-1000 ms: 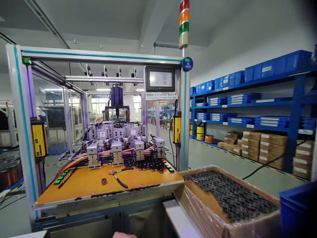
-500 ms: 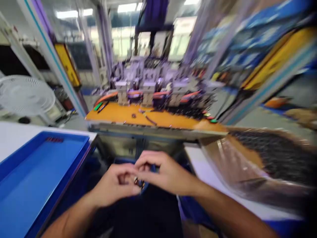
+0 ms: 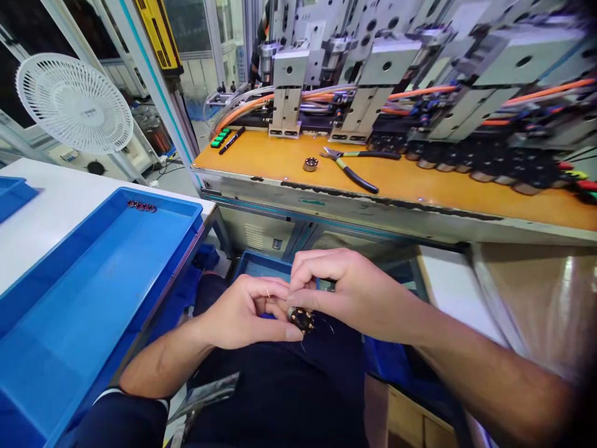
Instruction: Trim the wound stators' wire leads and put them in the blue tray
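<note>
A small round motor stator (image 3: 302, 320), black with copper-coloured windings and thin loose wire ends, is held above my lap. My left hand (image 3: 242, 314) grips it between the thumb and curled fingers, its coil face tilted up toward me. Against the stator's upper edge, my right hand (image 3: 347, 292) has its thumb and index finger pinched together, touching the left fingertips. Whatever lies in that pinch is too small or hidden to make out. A blue tray (image 3: 261, 266) shows partly behind my hands.
On the orange bench (image 3: 261, 155) lie cutting pliers (image 3: 347, 169), another stator (image 3: 310, 163), a black pen (image 3: 232, 140) and a row of black round parts. Metal fixtures stand behind. At left, a large blue tray (image 3: 107, 267) holds several stators (image 3: 142, 206); a white fan (image 3: 77, 106) stands beyond.
My view has turned down and to the left, bringing the bench and left tray closer. Both hands stay together at the stator, the right one still pinching at its edge.
</note>
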`<state>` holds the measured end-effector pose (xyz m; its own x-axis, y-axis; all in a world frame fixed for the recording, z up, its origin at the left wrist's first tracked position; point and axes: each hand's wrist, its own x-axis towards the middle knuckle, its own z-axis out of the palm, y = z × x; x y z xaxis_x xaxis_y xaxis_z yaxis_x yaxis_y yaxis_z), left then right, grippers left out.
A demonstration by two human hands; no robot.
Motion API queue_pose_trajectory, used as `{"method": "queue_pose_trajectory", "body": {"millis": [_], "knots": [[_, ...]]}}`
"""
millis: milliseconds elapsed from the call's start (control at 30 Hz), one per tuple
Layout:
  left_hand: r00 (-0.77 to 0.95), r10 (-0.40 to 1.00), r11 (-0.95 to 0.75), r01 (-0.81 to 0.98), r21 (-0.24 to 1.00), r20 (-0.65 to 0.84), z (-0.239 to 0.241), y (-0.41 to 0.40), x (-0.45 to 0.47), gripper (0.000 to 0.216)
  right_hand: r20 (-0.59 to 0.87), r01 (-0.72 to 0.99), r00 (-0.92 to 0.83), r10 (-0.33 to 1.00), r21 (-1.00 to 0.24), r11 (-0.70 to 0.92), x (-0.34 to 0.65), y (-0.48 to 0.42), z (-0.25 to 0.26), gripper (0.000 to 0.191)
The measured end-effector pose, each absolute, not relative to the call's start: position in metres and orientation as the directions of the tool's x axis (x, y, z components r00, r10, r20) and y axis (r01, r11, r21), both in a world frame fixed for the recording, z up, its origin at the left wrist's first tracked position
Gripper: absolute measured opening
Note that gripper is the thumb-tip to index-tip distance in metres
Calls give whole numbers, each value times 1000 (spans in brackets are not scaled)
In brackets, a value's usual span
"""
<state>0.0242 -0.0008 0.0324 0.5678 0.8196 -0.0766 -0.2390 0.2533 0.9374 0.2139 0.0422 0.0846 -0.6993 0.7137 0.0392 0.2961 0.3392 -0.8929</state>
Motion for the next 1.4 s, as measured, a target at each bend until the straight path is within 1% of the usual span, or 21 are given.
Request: {"method": "queue_pose_trajectory", "body": {"millis": [100,200,300,400,500,633,733,900,1033,1200,1300,1333,1400], "knots": [[519,852,259,-321,911,-59,27,-1,20,38,-2,364,-585,811,-894,260,215,38,81,21],[475,880,206,-400,893,10,21,-1,18,39,-108,409,-509,854,-903,129,221,31,78,23],[458,886,137,-396,908,67,17,1,18,39,-261,429,-488,833,-903,-32,225,27,80,23],[447,890,93,-371,924,90,16,2,19,38,-330,449,-525,785,-890,-74,225,26,84,20],[450,890,115,-382,917,76,15,3,21,37,-317,472,-562,764,-881,-18,224,27,87,22],[485,874,213,-423,881,21,15,3,21,37,-232,487,-598,767,-865,118,225,25,86,24],[497,868,231,-439,868,21,14,2,21,39,-179,474,-609,773,-863,173,226,20,85,26],[498,862,175,-459,871,90,12,2,23,43,-138,437,-611,780,-880,186,230,13,81,26],[493,864,167,-470,867,101,10,1,25,43,-84,385,-607,790,-901,200,230,10,78,27],[491,861,158,-504,849,132,12,1,27,45,-80,399,-608,790,-891,217,231,6,78,26],[491,864,173,-501,848,114,14,1,27,44,-52,410,-706,706,-843,348,240,6,79,22],[498,861,190,-503,843,104,14,1,27,43,-12,403,-734,679,-812,422,244,7,79,17],[527,846,246,-520,818,81,13,2,27,43,140,399,-735,663,-701,591,250,9,77,6]]}}
